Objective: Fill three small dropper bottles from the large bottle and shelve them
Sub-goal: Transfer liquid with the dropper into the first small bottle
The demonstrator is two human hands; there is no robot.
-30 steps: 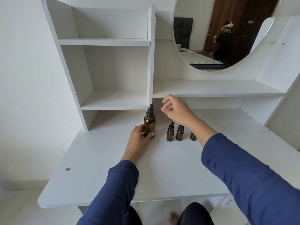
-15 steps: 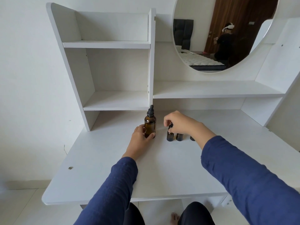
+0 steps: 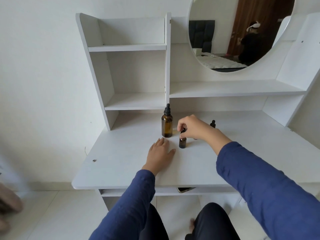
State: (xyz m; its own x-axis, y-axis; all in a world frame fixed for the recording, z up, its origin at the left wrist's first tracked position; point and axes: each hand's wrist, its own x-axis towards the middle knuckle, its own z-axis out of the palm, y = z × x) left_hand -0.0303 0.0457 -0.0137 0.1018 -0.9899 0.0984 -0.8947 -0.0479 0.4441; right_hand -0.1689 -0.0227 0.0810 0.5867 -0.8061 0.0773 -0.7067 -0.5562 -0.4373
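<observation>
One small amber dropper bottle [image 3: 182, 143], black cap [image 3: 183, 130] pinched by right grip [image 3: 194, 129], left grip [image 3: 160, 153] flat, empty

We are in a home bedroom: a white dressing table [image 3: 121, 161] with shelves [image 3: 135, 101] at 11 o'clock, and a round mirror [image 3: 225, 32] at 1 o'clock reflecting a bed [image 3: 223, 64] and wooden door [image 3: 256, 23].

White desk [image 3: 121, 161]: large bottle [image 3: 167, 126], near small bottle [image 3: 182, 144], far small bottle [image 3: 213, 124]

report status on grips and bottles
Left grip open, flat on desk. Right grip pinching cap of small bottle. Big bottle capped, standing free. Nothing in the way.
</observation>
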